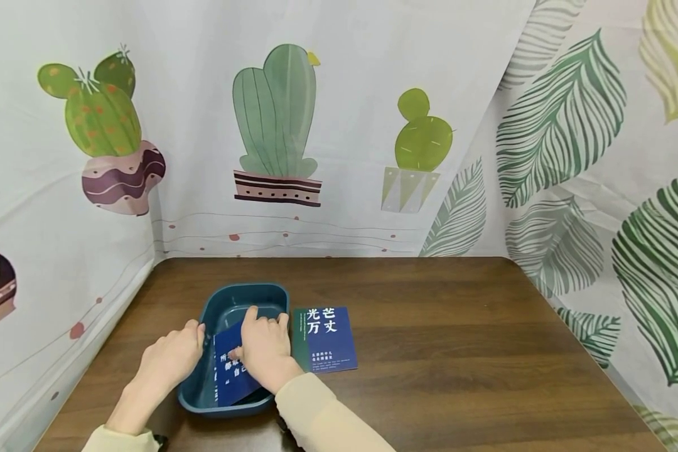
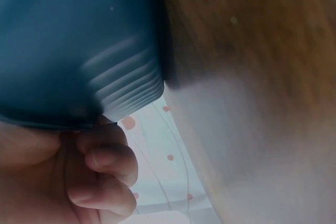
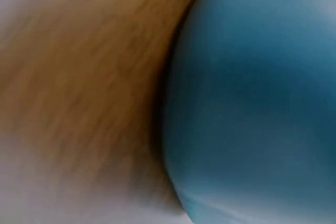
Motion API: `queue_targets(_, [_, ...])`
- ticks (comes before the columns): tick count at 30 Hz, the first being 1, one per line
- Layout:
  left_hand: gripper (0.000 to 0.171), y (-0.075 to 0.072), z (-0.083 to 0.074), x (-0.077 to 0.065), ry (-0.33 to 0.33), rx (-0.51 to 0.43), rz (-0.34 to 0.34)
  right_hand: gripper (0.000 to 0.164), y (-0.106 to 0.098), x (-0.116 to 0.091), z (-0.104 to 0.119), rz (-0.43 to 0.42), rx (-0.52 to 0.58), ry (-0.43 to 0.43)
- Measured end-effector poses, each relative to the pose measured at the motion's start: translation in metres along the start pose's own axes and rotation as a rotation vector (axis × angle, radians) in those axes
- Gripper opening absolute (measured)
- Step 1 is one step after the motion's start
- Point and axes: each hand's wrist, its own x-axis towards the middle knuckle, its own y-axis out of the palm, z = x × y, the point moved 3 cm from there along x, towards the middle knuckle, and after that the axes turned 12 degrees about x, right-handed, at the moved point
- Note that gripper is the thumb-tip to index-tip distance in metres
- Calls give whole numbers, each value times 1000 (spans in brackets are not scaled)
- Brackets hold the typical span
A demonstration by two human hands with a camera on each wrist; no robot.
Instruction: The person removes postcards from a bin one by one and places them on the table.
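A teal plastic basin (image 1: 233, 412) stands on the left side of the table. My left hand (image 1: 172, 355) grips its left rim; in the left wrist view, the curled fingers (image 2: 113, 163) sit at the rim beside the ribbed outer wall. Inside the basin, a dark blue card (image 1: 228, 380) with white characters lies tilted. Over its upper right part, my right hand (image 1: 265, 348) holds it, thumb across the printed face; the other fingers' contact is hidden. The right wrist view shows only the basin's outer wall (image 3: 252, 103) and the table, blurred.
Just right of the basin, a second blue card (image 1: 333, 342) with a green strip and white characters lies flat on the brown wooden table (image 1: 457, 351). A white cloth (image 1: 350, 125) printed with cacti and leaves hangs behind the table and along its sides.
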Motion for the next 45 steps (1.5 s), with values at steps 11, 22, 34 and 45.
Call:
queue_targets(11, [32, 1, -2, 1, -3, -3, -4, 15, -26, 4, -12, -147, 403, 31])
queue_targets(22, [33, 1, 4, -3, -15, -2, 2, 11, -71, -6, -37, -187, 1125, 96])
queue_targets(34, [31, -3, 0, -1, -6, 12, -8, 10, -103, -23, -122, -263, 1352, 216])
queue_targets(45, [31, -3, 0, -1, -13, 0, 10, 14, -88, -25, -191, -235, 1267, 365])
